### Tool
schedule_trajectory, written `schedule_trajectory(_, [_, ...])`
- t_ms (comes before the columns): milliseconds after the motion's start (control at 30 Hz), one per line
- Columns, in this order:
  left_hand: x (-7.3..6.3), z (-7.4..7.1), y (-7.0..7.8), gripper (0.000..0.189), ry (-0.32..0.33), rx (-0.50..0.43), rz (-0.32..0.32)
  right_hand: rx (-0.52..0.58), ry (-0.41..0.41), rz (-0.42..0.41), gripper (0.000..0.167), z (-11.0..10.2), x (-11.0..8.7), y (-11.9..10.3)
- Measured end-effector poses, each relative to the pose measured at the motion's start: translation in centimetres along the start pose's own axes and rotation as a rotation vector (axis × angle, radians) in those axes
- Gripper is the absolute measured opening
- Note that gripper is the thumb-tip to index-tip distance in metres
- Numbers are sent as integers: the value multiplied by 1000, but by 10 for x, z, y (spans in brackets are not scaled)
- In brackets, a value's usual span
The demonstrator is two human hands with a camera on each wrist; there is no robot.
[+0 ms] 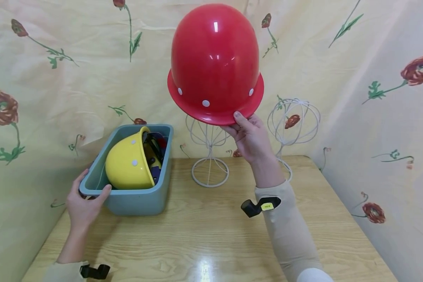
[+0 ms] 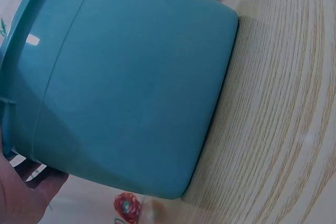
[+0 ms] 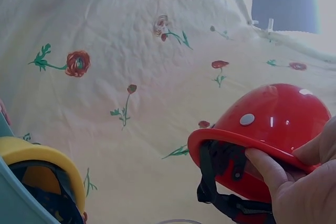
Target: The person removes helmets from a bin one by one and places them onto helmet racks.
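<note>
My right hand [image 1: 250,139] pinches a red hard hat [image 1: 215,58] by its brim, thumb on top and fingers underneath. The hat is raised dome up, in front of a white wire head-shaped stand [image 1: 210,174] and overlapping its top in the head view. Black straps [image 3: 210,177] hang inside the hat in the right wrist view. With my left hand [image 1: 84,205] I grip the near left corner of a blue-green plastic bin [image 1: 137,201]. Inside the bin a yellow hard hat [image 1: 127,162] lies on its side, its opening facing right, next to some dark items partly hidden by it.
A second white wire stand [image 1: 294,125] stands to the right, partly behind my right forearm. The bin and stands are on a wood-grain table [image 1: 197,235]. Flower-patterned cloth [image 1: 74,78] hangs behind and along both sides.
</note>
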State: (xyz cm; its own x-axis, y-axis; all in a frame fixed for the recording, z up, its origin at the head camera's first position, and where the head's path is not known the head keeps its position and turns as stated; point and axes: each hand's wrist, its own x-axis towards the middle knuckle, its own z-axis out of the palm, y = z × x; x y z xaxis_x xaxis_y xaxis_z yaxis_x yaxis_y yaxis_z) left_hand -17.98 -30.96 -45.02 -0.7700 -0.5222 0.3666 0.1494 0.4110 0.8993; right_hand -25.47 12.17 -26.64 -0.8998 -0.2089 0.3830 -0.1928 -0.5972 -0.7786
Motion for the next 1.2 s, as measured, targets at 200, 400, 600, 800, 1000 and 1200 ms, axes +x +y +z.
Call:
schedule_trajectory(200, [0,-2,-2,79,9,-1,5,31,25,-14,43,-9,2,-1])
schedule_trajectory(400, [0,-4,-4,79,21,5,25,60,23,-29,35,-19,3,-4])
schedule_trajectory(600, [-2,-5,-2,79,22,10,25,90,15,-42,36,-27,2,-12])
schedule_trajectory(800, [-3,-5,-1,79,22,6,29,77,-3,-59,41,-39,1,-21])
schedule_trajectory(1000, [-2,-2,0,78,15,-9,36,104,-34,-88,41,-53,-4,-34])
schedule_trajectory(1200, [-3,2,4,77,9,2,27,141,-55,-114,42,-67,-12,-52])
